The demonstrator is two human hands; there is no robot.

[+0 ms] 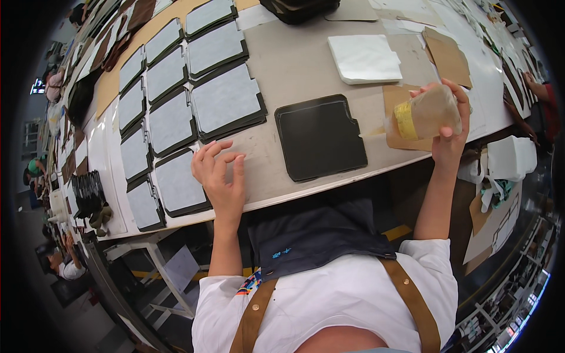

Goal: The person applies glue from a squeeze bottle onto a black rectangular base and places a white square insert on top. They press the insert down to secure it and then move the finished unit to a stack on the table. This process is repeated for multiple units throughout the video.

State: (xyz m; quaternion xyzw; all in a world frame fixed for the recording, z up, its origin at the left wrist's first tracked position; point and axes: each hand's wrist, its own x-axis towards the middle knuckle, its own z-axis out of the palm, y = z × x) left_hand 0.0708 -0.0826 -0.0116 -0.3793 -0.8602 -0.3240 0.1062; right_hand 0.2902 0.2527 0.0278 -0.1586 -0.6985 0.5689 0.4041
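Observation:
My right hand (452, 140) is wrapped round a translucent squeeze bottle (432, 115) with a yellow band. The bottle is tipped on its side, its narrow nozzle toward the upper right edge of a black panel (318, 138). That panel lies flat on the table in front of me, with a notch in its right side. To its left, my left hand (222, 176) hovers with fingers apart and nothing in them. Near that hand are rows of black panels topped with pale grey sheets (226, 103).
A stack of white sheets (365, 59) lies beyond the black panel. Brown card pieces (447, 56) are at the right, and a dark bundle (300, 9) sits at the far edge. The table's near edge (306, 196) runs before my apron. Other people work at both sides.

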